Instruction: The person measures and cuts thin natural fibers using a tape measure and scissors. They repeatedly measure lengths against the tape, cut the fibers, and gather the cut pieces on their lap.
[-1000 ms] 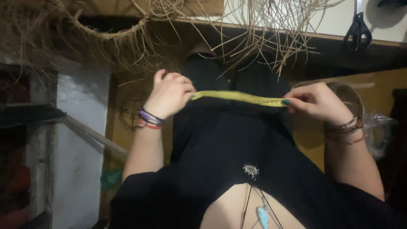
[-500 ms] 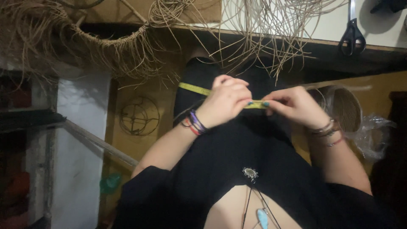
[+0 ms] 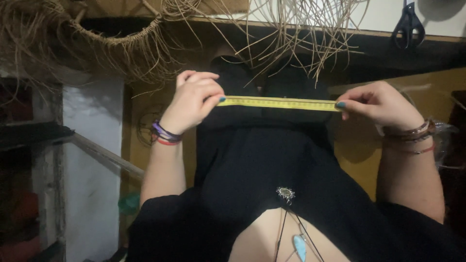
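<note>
A yellow measuring tape (image 3: 279, 102) is stretched straight and level between my two hands, above my lap in a black dress (image 3: 262, 165). My left hand (image 3: 194, 99) pinches the tape's left end between thumb and fingers; coloured bands circle that wrist. My right hand (image 3: 378, 104) pinches the right end, with several bracelets on its wrist. Both hands hover in front of the table edge, just below the hanging straw strands.
A partly woven straw basket (image 3: 111, 36) with loose fibres lies on the table (image 3: 301, 29) above. Long straw strands (image 3: 296, 29) hang over its edge. Black scissors (image 3: 408, 22) rest at the top right. A white wall and a wooden rail (image 3: 104, 155) stand at the left.
My hands were together half a second ago; now they have moved apart, pulling a longer stretch of the yellow tape taut between them.
</note>
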